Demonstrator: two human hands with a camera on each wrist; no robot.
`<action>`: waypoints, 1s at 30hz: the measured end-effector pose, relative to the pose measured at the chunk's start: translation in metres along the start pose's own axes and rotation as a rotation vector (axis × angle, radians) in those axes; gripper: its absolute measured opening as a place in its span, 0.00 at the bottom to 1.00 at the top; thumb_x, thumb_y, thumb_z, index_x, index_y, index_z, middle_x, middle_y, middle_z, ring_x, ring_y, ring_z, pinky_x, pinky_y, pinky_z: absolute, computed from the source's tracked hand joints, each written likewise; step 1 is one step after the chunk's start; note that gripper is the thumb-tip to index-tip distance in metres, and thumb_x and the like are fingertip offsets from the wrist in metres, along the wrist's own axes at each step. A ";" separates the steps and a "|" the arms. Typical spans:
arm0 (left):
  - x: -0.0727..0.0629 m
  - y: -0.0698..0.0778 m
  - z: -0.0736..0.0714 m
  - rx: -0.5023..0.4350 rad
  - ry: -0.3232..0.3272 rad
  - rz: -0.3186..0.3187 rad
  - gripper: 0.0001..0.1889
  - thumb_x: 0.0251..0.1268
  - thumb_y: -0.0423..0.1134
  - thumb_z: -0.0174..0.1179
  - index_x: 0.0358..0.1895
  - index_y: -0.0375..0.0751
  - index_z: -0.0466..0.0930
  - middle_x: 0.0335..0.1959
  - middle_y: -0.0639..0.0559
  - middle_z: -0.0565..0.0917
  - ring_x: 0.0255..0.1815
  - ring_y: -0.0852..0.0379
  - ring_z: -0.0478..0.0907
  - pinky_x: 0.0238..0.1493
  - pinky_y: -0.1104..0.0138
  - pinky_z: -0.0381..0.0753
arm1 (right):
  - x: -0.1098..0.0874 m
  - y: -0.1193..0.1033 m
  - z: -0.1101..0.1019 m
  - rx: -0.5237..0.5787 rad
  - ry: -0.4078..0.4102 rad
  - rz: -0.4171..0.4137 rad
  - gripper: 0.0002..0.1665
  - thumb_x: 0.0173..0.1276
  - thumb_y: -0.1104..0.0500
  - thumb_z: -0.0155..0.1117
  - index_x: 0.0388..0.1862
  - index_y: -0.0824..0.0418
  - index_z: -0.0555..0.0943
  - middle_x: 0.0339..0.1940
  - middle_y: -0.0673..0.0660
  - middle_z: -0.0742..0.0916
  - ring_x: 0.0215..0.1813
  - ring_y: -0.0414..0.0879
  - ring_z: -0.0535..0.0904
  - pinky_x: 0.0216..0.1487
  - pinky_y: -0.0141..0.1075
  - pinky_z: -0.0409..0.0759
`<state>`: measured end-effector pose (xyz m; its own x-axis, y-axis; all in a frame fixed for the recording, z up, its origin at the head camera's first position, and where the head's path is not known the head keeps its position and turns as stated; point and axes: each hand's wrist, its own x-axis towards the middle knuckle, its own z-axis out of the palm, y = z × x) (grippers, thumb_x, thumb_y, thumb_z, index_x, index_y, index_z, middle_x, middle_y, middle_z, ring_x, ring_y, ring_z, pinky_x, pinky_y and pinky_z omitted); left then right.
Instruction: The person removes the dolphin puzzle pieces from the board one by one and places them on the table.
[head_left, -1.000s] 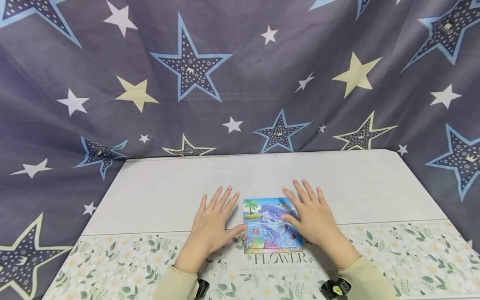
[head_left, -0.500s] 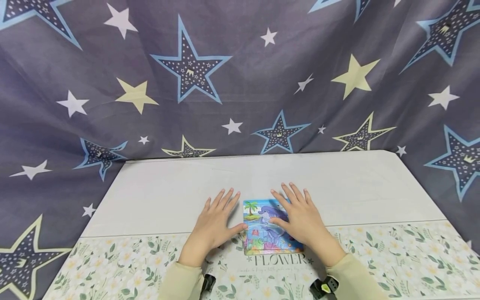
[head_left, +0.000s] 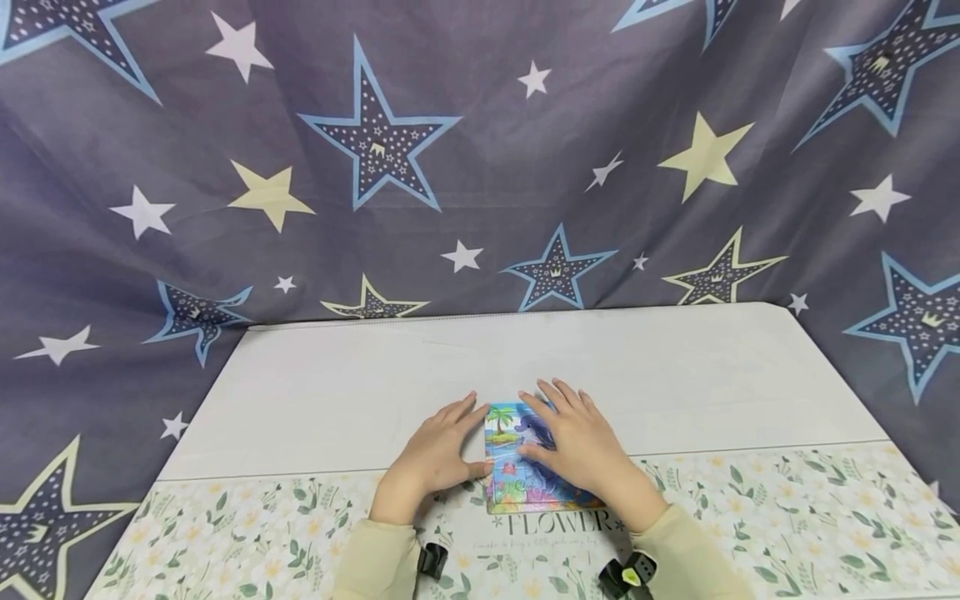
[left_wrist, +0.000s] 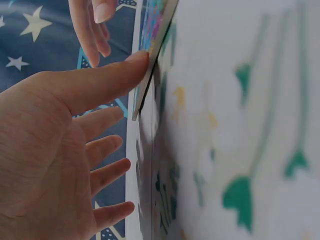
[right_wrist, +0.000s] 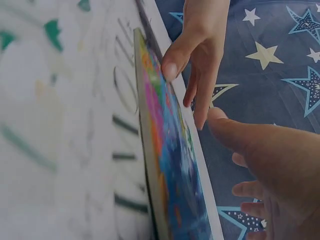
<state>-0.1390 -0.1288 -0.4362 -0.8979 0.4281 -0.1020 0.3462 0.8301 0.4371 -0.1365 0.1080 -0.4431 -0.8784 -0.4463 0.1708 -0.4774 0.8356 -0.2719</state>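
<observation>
I've got my left hand (head_left: 433, 457) spread, thumb touching the flat, square, multicoloured dolphin-picture board (head_left: 504, 482); my right hand (head_left: 579, 443), fingers apart, hovers above.

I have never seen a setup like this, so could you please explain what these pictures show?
There is no robot, just a person's two bare hands. The wide view comes from a camera worn on the head; the two sideways close-ups come from cameras on each wrist. A dolphin jigsaw puzzle lies on the flower-print table cover. The left hand seems to touch its left edge, while the right hand is spread over it. Neither appears to grip it.
</observation>
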 end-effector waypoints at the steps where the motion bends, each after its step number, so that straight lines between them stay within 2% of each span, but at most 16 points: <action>1: 0.001 0.000 0.000 -0.003 -0.001 -0.002 0.45 0.56 0.53 0.72 0.75 0.44 0.64 0.79 0.46 0.56 0.77 0.40 0.55 0.74 0.43 0.56 | 0.001 -0.002 0.000 0.014 -0.009 -0.002 0.47 0.63 0.35 0.66 0.76 0.53 0.67 0.75 0.63 0.67 0.76 0.63 0.57 0.72 0.64 0.57; 7: 0.006 -0.001 -0.001 -0.055 -0.015 -0.024 0.45 0.51 0.51 0.75 0.73 0.43 0.67 0.78 0.45 0.59 0.76 0.39 0.55 0.72 0.40 0.56 | 0.004 -0.009 0.002 0.074 -0.023 -0.019 0.46 0.62 0.36 0.68 0.74 0.54 0.69 0.73 0.63 0.70 0.74 0.61 0.63 0.70 0.64 0.62; 14: 0.009 -0.003 -0.001 -0.084 -0.019 -0.038 0.46 0.47 0.50 0.77 0.72 0.41 0.69 0.76 0.44 0.63 0.76 0.39 0.56 0.72 0.40 0.56 | 0.011 -0.012 0.008 0.049 -0.016 -0.031 0.42 0.61 0.39 0.71 0.69 0.58 0.74 0.67 0.61 0.76 0.69 0.58 0.70 0.67 0.58 0.70; 21: 0.007 -0.006 0.002 -0.123 -0.021 -0.032 0.45 0.49 0.50 0.76 0.72 0.41 0.68 0.76 0.44 0.62 0.77 0.40 0.54 0.74 0.42 0.51 | 0.018 -0.012 0.014 0.079 0.003 -0.030 0.37 0.59 0.43 0.74 0.63 0.61 0.79 0.57 0.59 0.81 0.60 0.56 0.76 0.60 0.53 0.76; 30: 0.006 -0.007 0.003 -0.129 -0.032 -0.021 0.46 0.51 0.52 0.74 0.73 0.41 0.66 0.77 0.44 0.60 0.78 0.40 0.52 0.75 0.42 0.49 | 0.028 -0.012 0.020 0.097 0.019 0.005 0.32 0.57 0.45 0.77 0.56 0.60 0.82 0.50 0.55 0.81 0.52 0.53 0.76 0.55 0.48 0.78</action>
<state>-0.1460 -0.1309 -0.4425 -0.8947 0.4243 -0.1396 0.2880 0.7868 0.5459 -0.1560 0.0785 -0.4541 -0.8808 -0.4350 0.1868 -0.4734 0.8025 -0.3632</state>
